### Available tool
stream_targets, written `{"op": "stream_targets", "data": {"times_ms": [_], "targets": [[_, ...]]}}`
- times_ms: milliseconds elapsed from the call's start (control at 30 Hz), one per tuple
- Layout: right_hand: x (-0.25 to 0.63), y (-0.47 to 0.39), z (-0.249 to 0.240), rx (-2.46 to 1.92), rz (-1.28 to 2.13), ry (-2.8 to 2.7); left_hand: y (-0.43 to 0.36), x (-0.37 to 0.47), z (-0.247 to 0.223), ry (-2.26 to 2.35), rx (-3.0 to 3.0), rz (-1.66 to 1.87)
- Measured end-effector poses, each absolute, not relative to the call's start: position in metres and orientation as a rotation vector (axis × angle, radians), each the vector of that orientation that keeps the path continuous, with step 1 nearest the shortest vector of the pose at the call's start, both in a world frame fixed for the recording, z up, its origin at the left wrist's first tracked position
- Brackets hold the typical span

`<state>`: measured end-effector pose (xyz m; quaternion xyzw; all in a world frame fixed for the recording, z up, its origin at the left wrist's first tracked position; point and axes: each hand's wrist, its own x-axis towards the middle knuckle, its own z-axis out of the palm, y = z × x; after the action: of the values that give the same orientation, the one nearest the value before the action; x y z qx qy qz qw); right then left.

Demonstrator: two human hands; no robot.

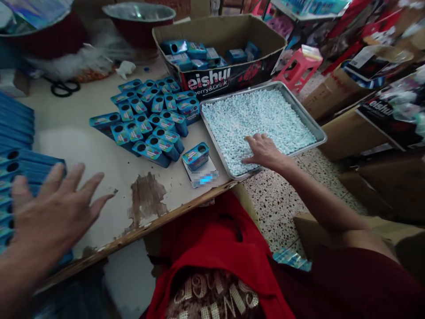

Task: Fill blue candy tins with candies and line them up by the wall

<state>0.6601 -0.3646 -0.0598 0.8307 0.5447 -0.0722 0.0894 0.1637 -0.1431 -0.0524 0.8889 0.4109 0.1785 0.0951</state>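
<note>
My right hand (262, 151) reaches over the near side of a metal tray (320, 135), fingertips at the small pale-blue pellets (259, 110) filling it. Its thumb and fingers are apart, and I see nothing held. Fingers spread, my left hand (56, 208) is over the table's left end, close to a stack of blue boxes (36, 161) with round holes in their ends. Between my hands, a single blue box (196, 156) with a round hole on top rests on a small scale (207, 177) with a lit display. Behind it stand several similar boxes (146, 115) in a cluster.
A large open carton (212, 84) holding several blue boxes stands behind the tray. Scissors (64, 87) and a metal bowl (139, 13) are farther left. The table's wooden front edge (166, 217) is worn. At right are a pink stool (299, 68) and cardboard boxes (348, 124).
</note>
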Motion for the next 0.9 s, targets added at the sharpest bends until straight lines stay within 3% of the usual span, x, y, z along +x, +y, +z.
{"op": "stream_targets", "data": {"times_ms": [167,300,467,600,800,900], "targets": [[0.683,-0.351,-0.096,2.233,-0.251,1.935,-0.191,0.205,-0.104,1.147,2.74,0.433],[0.712,-0.311,-0.094,2.522,-0.564,2.013,-0.201,0.221,-0.128,1.125,2.748,0.454],[0.749,-0.3,-0.077,3.193,-1.734,1.372,-0.184,0.207,-0.125,1.166,2.701,0.518],[0.745,-0.316,-0.066,3.348,-2.581,0.678,-0.176,0.212,-0.124,1.127,2.599,0.514],[0.707,-0.331,-0.059,3.476,-2.651,-0.037,-0.196,0.236,-0.143,0.973,2.462,0.629],[0.696,-0.325,-0.051,3.424,-2.742,-0.007,-0.196,0.242,-0.16,1.068,2.407,0.772]]}}
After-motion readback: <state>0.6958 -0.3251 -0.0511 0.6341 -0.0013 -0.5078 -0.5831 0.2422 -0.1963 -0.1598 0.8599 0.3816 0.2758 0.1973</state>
